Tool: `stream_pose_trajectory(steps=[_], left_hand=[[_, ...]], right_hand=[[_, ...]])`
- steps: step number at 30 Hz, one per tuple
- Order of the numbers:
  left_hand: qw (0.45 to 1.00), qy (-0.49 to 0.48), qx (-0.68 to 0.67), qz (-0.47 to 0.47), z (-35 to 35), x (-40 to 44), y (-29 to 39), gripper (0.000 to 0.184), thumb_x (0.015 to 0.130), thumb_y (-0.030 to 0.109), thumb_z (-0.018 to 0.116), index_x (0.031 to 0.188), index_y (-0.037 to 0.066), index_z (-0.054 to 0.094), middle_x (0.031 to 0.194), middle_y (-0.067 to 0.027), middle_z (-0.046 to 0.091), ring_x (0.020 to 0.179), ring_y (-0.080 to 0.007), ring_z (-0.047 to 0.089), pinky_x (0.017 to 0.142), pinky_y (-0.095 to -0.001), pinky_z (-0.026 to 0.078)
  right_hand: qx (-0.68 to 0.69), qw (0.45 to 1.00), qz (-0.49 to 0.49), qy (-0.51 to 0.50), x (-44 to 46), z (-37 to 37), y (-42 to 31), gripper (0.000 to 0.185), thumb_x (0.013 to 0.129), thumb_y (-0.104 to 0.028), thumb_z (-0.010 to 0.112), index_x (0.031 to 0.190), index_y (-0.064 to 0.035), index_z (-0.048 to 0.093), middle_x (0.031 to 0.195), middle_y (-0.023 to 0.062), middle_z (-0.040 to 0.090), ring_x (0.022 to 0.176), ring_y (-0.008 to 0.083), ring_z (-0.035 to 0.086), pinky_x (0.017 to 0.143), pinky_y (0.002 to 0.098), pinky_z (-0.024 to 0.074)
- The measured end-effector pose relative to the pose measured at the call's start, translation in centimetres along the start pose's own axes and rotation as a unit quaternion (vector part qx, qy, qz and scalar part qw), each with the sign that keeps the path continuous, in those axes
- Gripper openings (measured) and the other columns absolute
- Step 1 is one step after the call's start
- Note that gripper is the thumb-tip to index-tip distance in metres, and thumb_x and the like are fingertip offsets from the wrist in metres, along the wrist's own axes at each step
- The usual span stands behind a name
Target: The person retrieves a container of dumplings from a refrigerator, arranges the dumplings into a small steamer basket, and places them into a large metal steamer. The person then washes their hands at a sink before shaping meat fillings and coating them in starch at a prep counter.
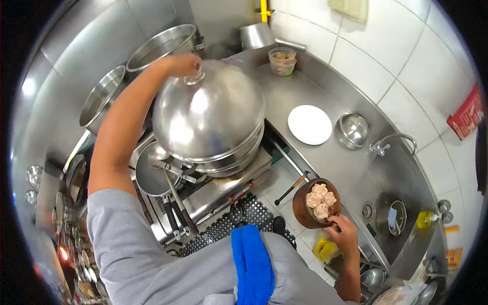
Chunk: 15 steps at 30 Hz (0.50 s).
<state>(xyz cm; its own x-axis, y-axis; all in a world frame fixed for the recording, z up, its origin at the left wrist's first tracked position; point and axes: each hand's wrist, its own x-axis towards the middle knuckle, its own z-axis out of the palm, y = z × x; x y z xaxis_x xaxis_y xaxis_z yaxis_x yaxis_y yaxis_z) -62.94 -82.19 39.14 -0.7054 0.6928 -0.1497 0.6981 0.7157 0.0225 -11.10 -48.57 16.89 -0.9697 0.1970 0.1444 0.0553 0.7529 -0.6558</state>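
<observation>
Glossy metal lid [213,114], perhaps wooden bowl [302,207]

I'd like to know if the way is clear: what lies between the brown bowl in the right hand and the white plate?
Only bare steel counter shows between the brown bowl and white plate in the head view.

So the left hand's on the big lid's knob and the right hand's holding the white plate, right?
Not quite: the head view shows the right hand holding a brown bowl of dumplings, not the white plate. The left hand is indeed on the knob of the big lid.
</observation>
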Motion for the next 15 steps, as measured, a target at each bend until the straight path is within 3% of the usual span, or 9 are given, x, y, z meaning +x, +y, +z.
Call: stream_pose_trajectory(steps=[2, 4, 8, 9, 11, 15], left_hand=[[0.999, 0.009, -0.011, 0.032, -1.4, -0.4, 1.7, 0.028, 0.076, 0.023, 0.067, 0.09, 0.0, 0.063, 0.087, -0.0163, 0.066, 0.082, -0.0311, 0.063, 0.073, -0.0386, 0.048], [0.998, 0.025, 0.036, 0.049, -3.3, -1.0, 3.9, 0.025, 0.077, 0.019, 0.067, 0.089, 0.001, 0.055, 0.08, -0.0122, 0.057, 0.076, -0.0257, 0.054, 0.072, -0.0375, 0.044], [0.989, 0.091, 0.105, 0.056, -7.8, -2.6, 5.9, 0.024, 0.077, 0.018, 0.066, 0.086, 0.0, 0.052, 0.081, -0.0119, 0.057, 0.076, -0.0247, 0.055, 0.071, -0.0374, 0.044], [0.993, 0.066, 0.093, 0.041, -9.2, -3.6, 6.3, 0.026, 0.08, 0.018, 0.064, 0.1, 0.002, 0.056, 0.094, -0.0111, 0.061, 0.083, -0.0218, 0.058, 0.076, -0.0366, 0.046], [0.984, 0.097, 0.15, -0.023, -11.7, -5.5, 8.4, 0.03, 0.077, 0.022, 0.068, 0.097, 0.0, 0.062, 0.099, -0.0197, 0.063, 0.088, -0.0306, 0.06, 0.078, -0.0402, 0.047], [0.979, 0.127, 0.151, -0.042, -13.6, -7.0, 7.1, 0.027, 0.079, 0.022, 0.068, 0.089, -0.001, 0.059, 0.098, -0.0196, 0.062, 0.087, -0.0317, 0.059, 0.075, -0.0403, 0.045]], right_hand=[[-0.006, 0.999, 0.051, -0.006, 0.4, -0.6, 0.4, 0.036, 0.064, -0.003, 0.077, 0.097, -0.0054, 0.063, 0.085, 0.0119, 0.063, 0.078, 0.0298, 0.062, 0.071, 0.0387, 0.0505], [-0.019, 1.0, 0.024, 0.005, 1.4, -1.4, 0.8, 0.036, 0.064, -0.001, 0.077, 0.097, -0.0048, 0.063, 0.084, 0.0118, 0.062, 0.076, 0.0286, 0.062, 0.068, 0.0382, 0.0498], [-0.056, 0.998, -0.022, 0.011, 4.5, -3.3, 1.5, 0.036, 0.064, 0.002, 0.075, 0.097, -0.0037, 0.062, 0.086, 0.0129, 0.062, 0.075, 0.0279, 0.062, 0.067, 0.0375, 0.0488], [-0.059, 0.998, -0.024, 0.017, 5.2, -3.8, 1.5, 0.036, 0.063, 0.003, 0.075, 0.097, -0.0036, 0.061, 0.087, 0.0134, 0.062, 0.076, 0.0282, 0.062, 0.068, 0.0374, 0.0487], [-0.06, 0.998, -0.032, 0.003, 7.3, -5.0, 0.7, 0.037, 0.064, 0.004, 0.074, 0.098, -0.0043, 0.061, 0.089, 0.0142, 0.062, 0.079, 0.0294, 0.063, 0.069, 0.0382, 0.0489], [-0.076, 0.993, -0.088, -0.002, 13.4, -6.2, -2.1, 0.037, 0.067, 0.002, 0.074, 0.1, -0.0055, 0.061, 0.089, 0.015, 0.063, 0.083, 0.0314, 0.064, 0.073, 0.039, 0.0498]])
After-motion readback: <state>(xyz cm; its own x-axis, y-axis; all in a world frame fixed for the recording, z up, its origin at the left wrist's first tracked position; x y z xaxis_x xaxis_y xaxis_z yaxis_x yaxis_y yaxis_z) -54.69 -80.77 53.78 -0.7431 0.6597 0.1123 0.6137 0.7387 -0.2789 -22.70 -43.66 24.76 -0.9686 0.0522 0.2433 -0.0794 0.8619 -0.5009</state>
